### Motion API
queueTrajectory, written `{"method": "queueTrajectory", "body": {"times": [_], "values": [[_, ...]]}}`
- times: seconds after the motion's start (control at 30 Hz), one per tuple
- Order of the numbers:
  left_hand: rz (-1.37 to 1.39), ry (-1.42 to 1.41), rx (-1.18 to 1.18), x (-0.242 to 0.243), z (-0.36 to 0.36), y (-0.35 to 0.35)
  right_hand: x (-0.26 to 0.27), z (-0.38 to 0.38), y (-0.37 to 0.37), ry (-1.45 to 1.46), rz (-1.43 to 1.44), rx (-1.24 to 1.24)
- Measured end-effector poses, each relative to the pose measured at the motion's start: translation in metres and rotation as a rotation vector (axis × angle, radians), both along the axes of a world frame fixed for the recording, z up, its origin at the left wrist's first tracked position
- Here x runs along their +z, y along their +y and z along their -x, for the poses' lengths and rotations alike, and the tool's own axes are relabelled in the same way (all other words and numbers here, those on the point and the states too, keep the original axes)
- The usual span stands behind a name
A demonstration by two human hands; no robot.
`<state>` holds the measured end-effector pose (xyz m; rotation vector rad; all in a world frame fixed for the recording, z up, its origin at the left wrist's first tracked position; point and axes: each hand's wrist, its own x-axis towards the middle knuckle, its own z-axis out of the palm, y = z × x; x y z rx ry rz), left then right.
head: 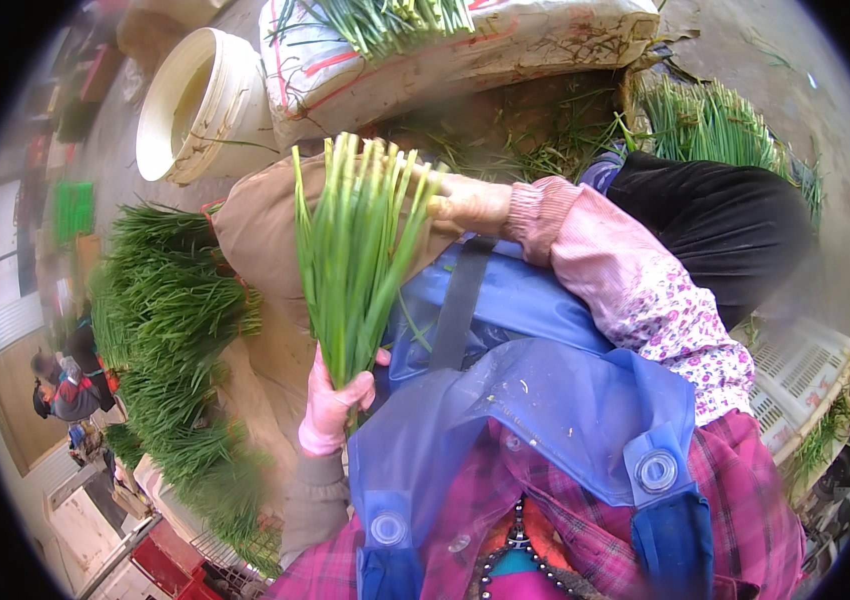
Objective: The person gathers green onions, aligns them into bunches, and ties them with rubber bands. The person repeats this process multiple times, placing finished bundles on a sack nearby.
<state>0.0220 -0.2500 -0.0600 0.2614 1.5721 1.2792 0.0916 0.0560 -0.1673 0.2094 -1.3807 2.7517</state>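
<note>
A bunch of green leafy stalks, likely garlic chives (353, 262), stands over my lap with its pale cut ends away from me. My left hand (335, 401), in a pinkish thin glove, is closed round the narrow leafy end. My right hand (462, 201) is at the far, pale end, on its right side; its fingers are partly hidden behind the stalks, so its grip does not show fully. Beneath the bunch are my brown-clad knee (263, 225) and a blue plastic apron (530, 292).
Tied green bundles (169, 315) are piled at left. A white bucket (241, 112) and a white wrapped block (410, 82) bearing more stalks stand ahead. Another row of stalks (717, 124) lies at far right, a white plastic crate (800, 375) nearer. People (72, 390) are at far left.
</note>
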Motion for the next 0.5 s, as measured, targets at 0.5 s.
{"method": "queueTrajectory", "body": {"times": [0.5], "values": [[0.333, 0.959, -0.671, 0.036, -0.014, 0.037, 0.033, 0.015, -0.009, 0.008, 0.426, -0.162]]}}
